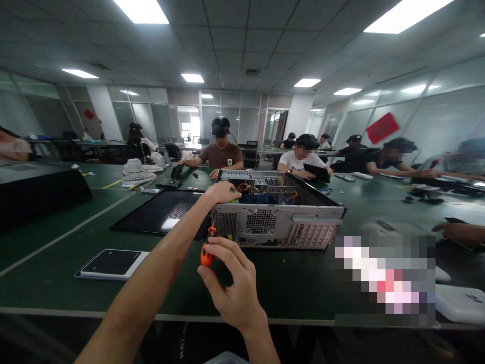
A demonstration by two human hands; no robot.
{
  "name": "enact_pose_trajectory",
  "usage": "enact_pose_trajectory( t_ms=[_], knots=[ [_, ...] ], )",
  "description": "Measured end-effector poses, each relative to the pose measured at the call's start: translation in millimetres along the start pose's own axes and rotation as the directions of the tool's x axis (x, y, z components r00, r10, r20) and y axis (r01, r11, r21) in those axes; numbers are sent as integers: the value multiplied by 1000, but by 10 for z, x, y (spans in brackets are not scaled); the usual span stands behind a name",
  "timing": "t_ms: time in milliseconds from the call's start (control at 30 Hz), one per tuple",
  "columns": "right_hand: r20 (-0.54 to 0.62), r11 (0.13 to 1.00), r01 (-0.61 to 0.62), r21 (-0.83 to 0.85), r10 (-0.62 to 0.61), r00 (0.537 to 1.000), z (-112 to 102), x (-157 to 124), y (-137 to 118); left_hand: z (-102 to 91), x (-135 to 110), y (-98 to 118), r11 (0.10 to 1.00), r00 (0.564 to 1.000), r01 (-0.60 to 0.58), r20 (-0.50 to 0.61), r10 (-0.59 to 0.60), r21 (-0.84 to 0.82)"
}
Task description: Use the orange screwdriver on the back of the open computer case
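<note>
An open grey computer case [278, 215] lies on its side on the green table [68, 242], its rear panel toward me. My left hand [223, 192] rests closed on the case's top left corner. My right hand [231, 280] pinches an orange-handled screwdriver [206, 250], whose tip points up at the rear panel's left edge. Cables and a drive cage show inside the case. The case's black side panel [161, 210] lies flat to the left of it.
A flat black-and-white device [113, 263] lies at the near left. A white fan [138, 174] stands further back. A big black box [38, 189] sits at far left. Several seated people work across the table; another person's hand [458, 232] reaches in at right.
</note>
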State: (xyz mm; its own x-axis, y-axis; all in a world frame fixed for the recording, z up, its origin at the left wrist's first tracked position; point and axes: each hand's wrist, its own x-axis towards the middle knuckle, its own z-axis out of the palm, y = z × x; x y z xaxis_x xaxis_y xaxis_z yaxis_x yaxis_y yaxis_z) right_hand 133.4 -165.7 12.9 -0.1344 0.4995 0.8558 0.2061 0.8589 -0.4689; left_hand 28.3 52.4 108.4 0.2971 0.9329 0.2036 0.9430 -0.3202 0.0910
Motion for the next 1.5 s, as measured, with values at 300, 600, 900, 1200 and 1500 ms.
enact_pose_trajectory(
  t_ms=[300, 600, 900, 1200, 1500],
  knots=[
    [-26, 999, -49, -9, 49, 998, 71, 2, 51, 10, 11, -1, 1000, 1000, 0, 0, 0, -8],
    [128, 999, -42, 26, 38, 991, 14, 50, 9, -11, -18, 24, 999, 1000, 8, 10, -7, -31],
    [62, 998, -53, 12, 53, 997, 80, 38, 57, 12, 0, 16, 999, 1000, -3, -6, 2, -38],
    [103, 997, -75, -21, 77, 992, 50, -1, 41, 15, -10, 16, 998, 1000, -12, -8, 11, -67],
    [-12, 994, -67, -86, 66, 998, 86, -52, 172, 36, -3, 18, 996, 1000, 11, -19, -13, -88]
  ],
)
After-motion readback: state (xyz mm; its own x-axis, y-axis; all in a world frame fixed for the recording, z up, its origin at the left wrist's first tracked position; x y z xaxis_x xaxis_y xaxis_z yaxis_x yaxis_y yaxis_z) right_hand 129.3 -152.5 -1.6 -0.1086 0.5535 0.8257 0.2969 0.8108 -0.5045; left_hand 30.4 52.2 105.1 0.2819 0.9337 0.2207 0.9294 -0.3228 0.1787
